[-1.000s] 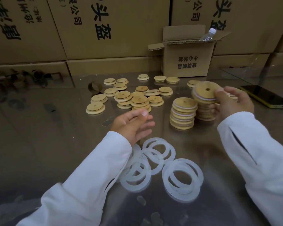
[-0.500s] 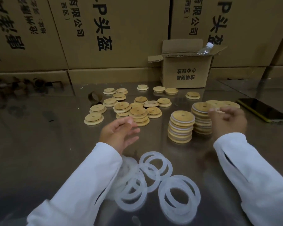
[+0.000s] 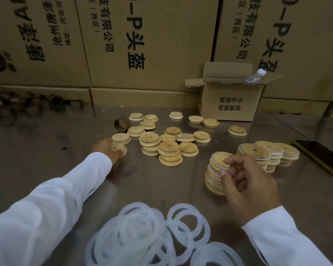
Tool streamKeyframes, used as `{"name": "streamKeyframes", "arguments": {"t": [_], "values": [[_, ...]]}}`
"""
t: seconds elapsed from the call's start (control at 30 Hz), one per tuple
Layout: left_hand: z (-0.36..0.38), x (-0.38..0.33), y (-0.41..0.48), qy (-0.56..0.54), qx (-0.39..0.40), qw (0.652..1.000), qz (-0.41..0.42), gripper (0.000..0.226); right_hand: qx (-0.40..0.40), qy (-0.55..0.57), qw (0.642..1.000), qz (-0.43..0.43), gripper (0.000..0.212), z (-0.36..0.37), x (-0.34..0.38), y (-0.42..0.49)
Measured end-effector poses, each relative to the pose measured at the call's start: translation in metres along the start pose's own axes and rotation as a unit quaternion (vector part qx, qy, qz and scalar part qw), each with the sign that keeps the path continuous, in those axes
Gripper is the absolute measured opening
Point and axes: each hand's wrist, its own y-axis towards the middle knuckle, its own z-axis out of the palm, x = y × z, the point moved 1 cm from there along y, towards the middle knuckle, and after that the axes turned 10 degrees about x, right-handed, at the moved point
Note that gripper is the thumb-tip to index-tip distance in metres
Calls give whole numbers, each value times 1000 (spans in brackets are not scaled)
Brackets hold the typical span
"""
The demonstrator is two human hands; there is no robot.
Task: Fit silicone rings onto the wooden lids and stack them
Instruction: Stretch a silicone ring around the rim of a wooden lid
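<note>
Both hands have changed jobs. The left hand point(image 3: 106, 150) has reached out over the table point(image 3: 46, 154) to the near left edge of the scatter of bare lids point(image 3: 167, 148) and pinches one lid point(image 3: 117, 148) between thumb and fingers. The right hand point(image 3: 248, 185), which carried a ringed lid a second ago, now holds nothing. Its fingers are loosely curled just in front of the nearest stack point(image 3: 215, 169). That lid appears to have gone onto the stack behind point(image 3: 255, 153), so one cycle is done. The rings point(image 3: 142, 233) lie heaped near the person, and the new lid needs one next.
</note>
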Motion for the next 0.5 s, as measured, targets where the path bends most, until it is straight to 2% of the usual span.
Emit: {"name": "streamKeyframes", "arguments": {"t": [0.13,0.23,0.3,0.37,0.43,0.5], "values": [[4,0,3,53,-13,998,-10,46,4,2,1000,8,26,0,0,0],[1,-6,-8,-35,-19,999,-4,51,13,7,1000,18,25,-2,1,1],[-1,-18,-24,-97,-28,993,58,58,14,18,1000,17,26,-1,4,0],[-2,-37,-47,-144,-32,976,157,59,8,79,996,32,28,1,7,-1],[-2,-57,-75,-186,18,954,235,58,15,179,981,78,22,7,10,-2],[4,-69,-104,-209,88,931,284,57,53,282,948,137,10,13,14,-2]]}}
